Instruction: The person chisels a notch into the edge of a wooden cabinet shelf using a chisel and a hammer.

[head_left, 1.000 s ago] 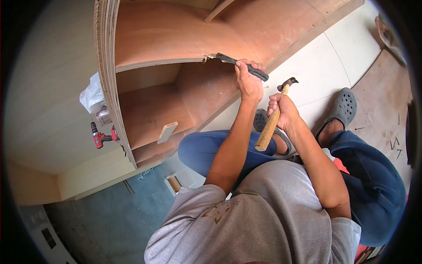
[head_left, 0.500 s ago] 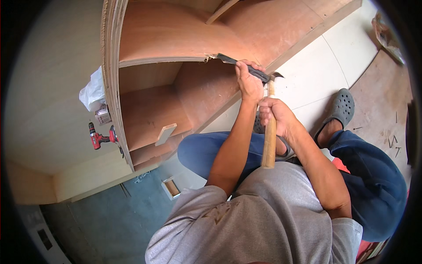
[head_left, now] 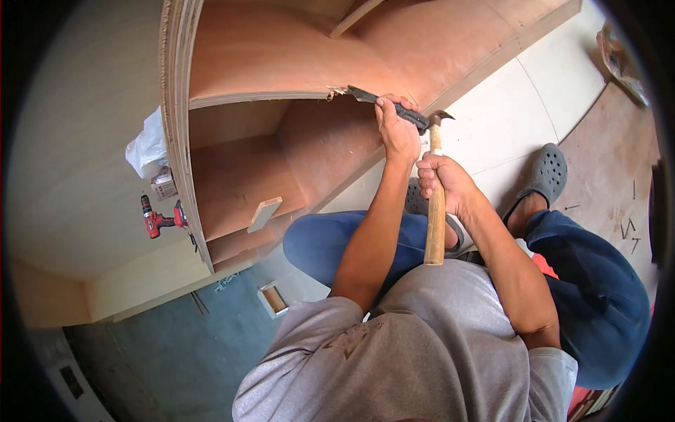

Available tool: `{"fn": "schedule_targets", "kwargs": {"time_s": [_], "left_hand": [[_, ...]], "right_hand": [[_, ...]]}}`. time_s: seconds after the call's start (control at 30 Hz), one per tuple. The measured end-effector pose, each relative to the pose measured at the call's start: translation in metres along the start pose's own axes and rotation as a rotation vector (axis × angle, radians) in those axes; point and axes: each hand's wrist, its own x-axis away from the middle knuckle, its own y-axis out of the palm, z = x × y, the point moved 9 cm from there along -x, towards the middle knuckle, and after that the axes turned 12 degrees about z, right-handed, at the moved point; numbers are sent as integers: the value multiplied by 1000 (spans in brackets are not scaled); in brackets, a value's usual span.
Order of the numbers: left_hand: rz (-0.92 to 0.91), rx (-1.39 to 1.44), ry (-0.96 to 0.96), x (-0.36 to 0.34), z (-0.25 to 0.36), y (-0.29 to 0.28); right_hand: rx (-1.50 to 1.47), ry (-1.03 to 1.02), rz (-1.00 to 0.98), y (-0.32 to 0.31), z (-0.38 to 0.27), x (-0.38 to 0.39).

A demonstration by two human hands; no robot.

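My left hand (head_left: 399, 138) is closed around the dark handle of a chisel (head_left: 363, 94). The chisel's tip meets the front edge of a plywood shelf (head_left: 256, 98), where splintered wood (head_left: 335, 92) sticks up. Lower and to the right, my right hand (head_left: 448, 181) grips the wooden handle of a claw hammer (head_left: 435, 228). The hammer's head is close to the butt of the chisel, with a small gap between them.
A red cordless drill (head_left: 159, 219), a white plastic bag (head_left: 148, 146) and a small box (head_left: 164, 184) are left of the cabinet side panel (head_left: 178, 126). A wood block (head_left: 265, 214) juts from the cabinet. Several nails (head_left: 628, 228) lie on a brown board at right.
The hammer has shifted slightly right with my right hand, and its head now stands a little off the chisel's butt. My left hand and the chisel have barely moved.
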Motion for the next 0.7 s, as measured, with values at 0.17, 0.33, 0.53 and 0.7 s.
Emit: {"fn": "schedule_targets", "kwargs": {"time_s": [0.17, 0.33, 0.53, 0.7], "left_hand": [[-1, 12, 7, -3, -4, 1], [-13, 3, 50, -7, 1, 0], [5, 13, 47, -4, -1, 8], [8, 32, 71, -6, 1, 6]], "right_hand": [[-204, -23, 136, -42, -14, -34], [13, 1, -87, -2, -8, -9], [0, -70, 54, -29, -27, -22], [-75, -5, -4, -12, -16, -19]]}}
